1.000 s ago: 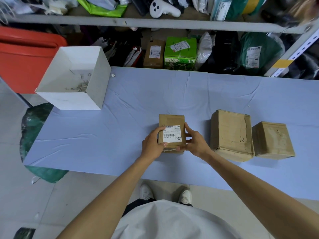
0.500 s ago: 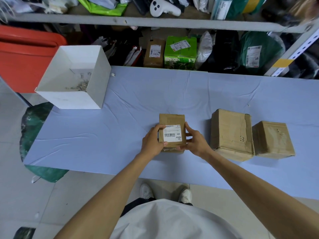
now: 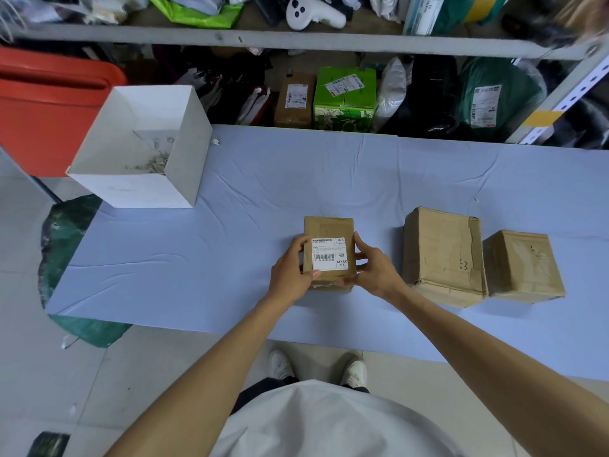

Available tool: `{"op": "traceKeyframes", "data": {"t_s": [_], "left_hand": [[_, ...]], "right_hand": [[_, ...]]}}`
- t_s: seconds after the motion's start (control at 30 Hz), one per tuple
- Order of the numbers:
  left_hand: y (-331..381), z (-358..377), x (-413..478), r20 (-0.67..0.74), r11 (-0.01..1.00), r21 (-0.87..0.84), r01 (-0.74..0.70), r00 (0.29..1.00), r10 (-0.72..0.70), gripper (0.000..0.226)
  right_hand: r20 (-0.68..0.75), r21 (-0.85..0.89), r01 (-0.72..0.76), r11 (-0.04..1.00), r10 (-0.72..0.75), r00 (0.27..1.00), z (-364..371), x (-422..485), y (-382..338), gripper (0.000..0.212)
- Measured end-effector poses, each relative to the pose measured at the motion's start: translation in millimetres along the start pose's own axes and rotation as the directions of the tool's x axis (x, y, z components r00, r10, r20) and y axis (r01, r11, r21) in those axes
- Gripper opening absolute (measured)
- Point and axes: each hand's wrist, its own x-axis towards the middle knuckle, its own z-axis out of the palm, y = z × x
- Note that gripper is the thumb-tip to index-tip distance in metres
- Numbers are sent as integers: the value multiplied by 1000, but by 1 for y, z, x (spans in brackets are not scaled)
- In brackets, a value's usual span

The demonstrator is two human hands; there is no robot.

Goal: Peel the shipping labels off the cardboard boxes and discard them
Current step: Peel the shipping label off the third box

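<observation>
A small cardboard box rests on the blue table, with a white shipping label on its top face. My left hand grips the box's left side, thumb at the label's lower left corner. My right hand holds its right side, fingers curled around the near edge. Two more cardboard boxes stand to the right: a larger one and a smaller one, neither showing a label on top.
An open white box holding paper scraps sits at the table's left far corner. Behind the table, shelves hold labelled parcels and bags. A red bin stands at far left. A green bag lies on the floor.
Both hands have stayed on the small box. The fingers shifted slightly along its sides; the box has barely moved.
</observation>
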Motion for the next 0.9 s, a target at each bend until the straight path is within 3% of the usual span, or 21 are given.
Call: {"op": "traceKeyframes", "data": {"t_s": [0.57, 0.77, 0.9], "left_hand": [[7, 9, 2, -75, 998, 9, 67, 995, -66, 66], [11, 8, 0, -49, 996, 57, 66, 997, -63, 45], [8, 5, -2, -55, 997, -40, 67, 996, -69, 65]], "right_hand": [[2, -23, 15, 1000, -15, 1000, 0, 0, -5, 108], [11, -35, 8, 999, -7, 1000, 0, -1, -5, 107], [19, -35, 17, 999, -16, 1000, 0, 0, -7, 106]]}}
